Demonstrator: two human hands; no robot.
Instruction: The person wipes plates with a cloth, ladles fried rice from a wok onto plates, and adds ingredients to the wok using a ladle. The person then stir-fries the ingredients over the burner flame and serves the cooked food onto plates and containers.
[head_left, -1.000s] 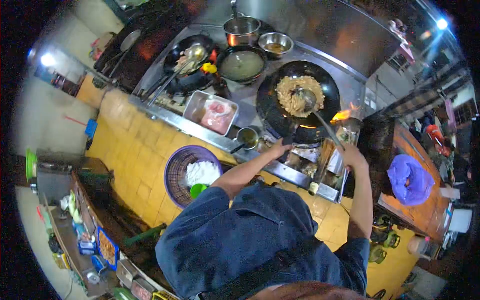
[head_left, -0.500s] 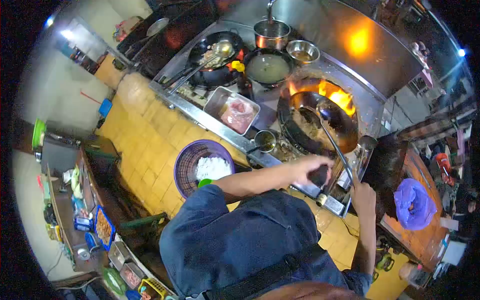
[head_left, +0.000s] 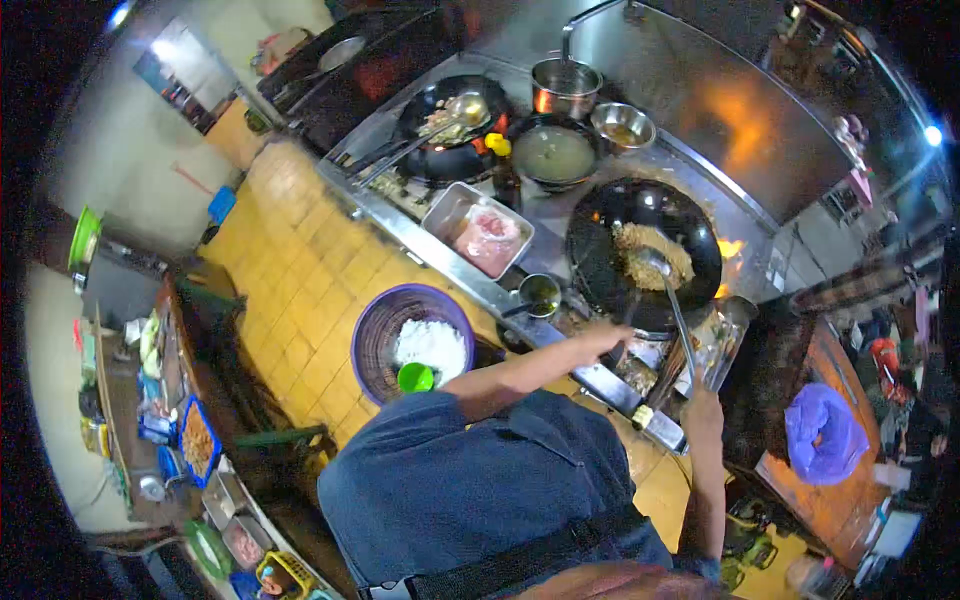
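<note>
A black wok (head_left: 590,235) stands over the right burner, with a heap of light-brown food resembling fried rice (head_left: 640,240) in it. My left hand (head_left: 603,343) is closed at the wok's near edge; its fingertips are blurred and the exact grip is partly hidden. In my right hand (head_left: 703,408) is the long handle of a ladle (head_left: 682,325), whose bowl rests in the food. Flames (head_left: 732,262) show beyond the wok's right side.
Left of the wok are a metal tray of raw meat (head_left: 490,240), a small pot (head_left: 540,295) and a pan of cloudy liquid (head_left: 553,153). Another wok (head_left: 450,115) holds a ladle. A purple basket (head_left: 365,335) with white contents and a green cup (head_left: 415,377) stands nearer me.
The large flames over the wok have shrunk to its right side. My left hand has moved from near the counter edge to the wok. The food now shows gathered around the ladle.
</note>
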